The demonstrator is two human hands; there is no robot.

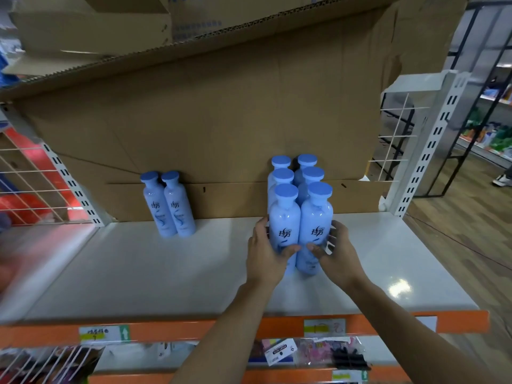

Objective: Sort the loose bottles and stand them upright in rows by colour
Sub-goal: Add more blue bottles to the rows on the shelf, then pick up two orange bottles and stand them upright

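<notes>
Several pale blue bottles with blue caps stand upright in two rows on the white shelf (pixel 166 273), right of centre. My left hand (pixel 266 253) grips the front left bottle (pixel 285 217), thumb across its front. My right hand (pixel 333 253) is curled round the front right bottle (pixel 317 220) from the right side. Two more blue bottles (pixel 169 209) stand side by side against the cardboard at the back left, leaning slightly.
A brown cardboard sheet (pixel 221 128) lines the back of the shelf. White slotted uprights (pixel 426 151) and wire grids (pixel 30 176) stand at both sides. An orange price rail (pixel 194 328) runs along the front edge, with packaged goods (pixel 318 353) on the shelf below.
</notes>
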